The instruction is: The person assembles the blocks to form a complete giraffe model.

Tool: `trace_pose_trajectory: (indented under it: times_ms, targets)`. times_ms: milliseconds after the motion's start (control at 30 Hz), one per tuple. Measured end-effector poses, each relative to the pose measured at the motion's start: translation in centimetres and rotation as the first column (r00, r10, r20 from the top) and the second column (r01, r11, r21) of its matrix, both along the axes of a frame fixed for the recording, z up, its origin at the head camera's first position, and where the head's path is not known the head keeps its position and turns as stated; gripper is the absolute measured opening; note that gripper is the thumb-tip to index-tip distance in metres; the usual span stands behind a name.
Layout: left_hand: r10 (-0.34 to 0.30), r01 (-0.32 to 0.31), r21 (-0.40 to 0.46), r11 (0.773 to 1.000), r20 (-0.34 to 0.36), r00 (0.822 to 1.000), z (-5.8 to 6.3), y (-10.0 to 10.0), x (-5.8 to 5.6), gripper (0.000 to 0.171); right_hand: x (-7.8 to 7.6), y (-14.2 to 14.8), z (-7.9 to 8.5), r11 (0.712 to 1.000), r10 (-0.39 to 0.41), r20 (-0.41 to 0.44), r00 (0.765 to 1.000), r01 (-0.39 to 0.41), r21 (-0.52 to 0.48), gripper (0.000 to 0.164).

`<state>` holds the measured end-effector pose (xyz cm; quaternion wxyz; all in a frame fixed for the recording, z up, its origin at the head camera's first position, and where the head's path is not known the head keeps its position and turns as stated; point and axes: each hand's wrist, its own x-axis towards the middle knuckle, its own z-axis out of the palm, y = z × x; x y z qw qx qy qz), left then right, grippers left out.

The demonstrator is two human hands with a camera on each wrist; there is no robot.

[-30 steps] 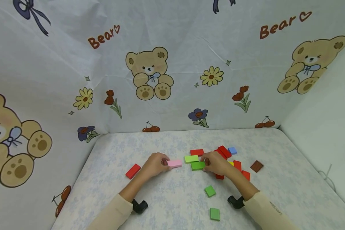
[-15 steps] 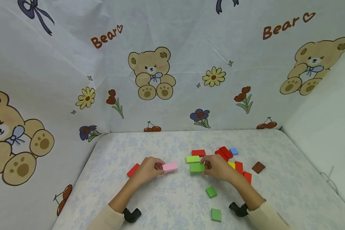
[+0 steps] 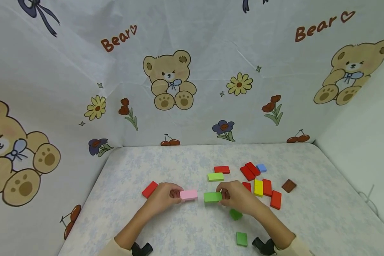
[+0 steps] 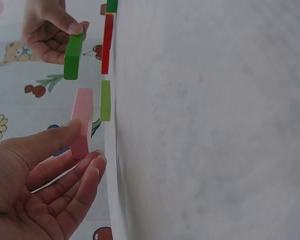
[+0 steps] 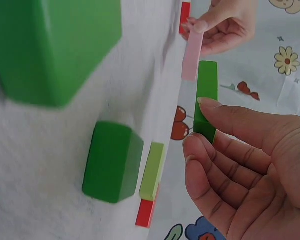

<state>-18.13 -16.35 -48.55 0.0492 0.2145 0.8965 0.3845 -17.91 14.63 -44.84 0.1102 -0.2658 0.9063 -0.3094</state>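
Between thumb and fingers, my left hand [image 3: 164, 195] pinches one end of a pink block [image 3: 188, 195]; the left wrist view shows the pink block [image 4: 82, 120] raised off the table. My right hand [image 3: 238, 195] pinches the right end of a green block [image 3: 212, 197], also held up, as the right wrist view of the green block [image 5: 207, 90] confirms. A small gap separates the two held blocks, whose free ends face each other. Behind them a lime block [image 3: 216, 177] and a red block [image 3: 222, 170] lie on the table.
Right of my right hand lie several red blocks, a yellow block [image 3: 258, 187], a blue block [image 3: 261, 168] and a brown block [image 3: 289, 186]. Two small green blocks lie nearer me, one at the front [image 3: 241, 239]. Another red block [image 3: 149, 189] lies beside my left hand.
My right hand has lifted the green block away from beside the lime block and brought it nearer and left. The pink block has moved slightly left and toward me in my left hand.
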Motion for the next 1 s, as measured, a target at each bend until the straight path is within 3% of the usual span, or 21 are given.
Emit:
trace_pose_trajectory:
  times_ms: [567, 1000]
  targets:
    - [-0.025, 0.025, 0.001, 1.0, 0.04, 0.999, -0.6, -0.9, 1.2, 0.024, 1.6, -2.4, -1.2, 0.995, 0.088, 0.024, 0.996, -0.087, -0.044, 0.024]
    - [-0.049, 0.048, 0.03, 0.998, 0.055, 0.997, -1.1, -1.3, 1.4, 0.024, 2.1, -5.3, -1.6, 0.993, 0.114, 0.091, 0.989, -0.11, -0.051, 0.023]
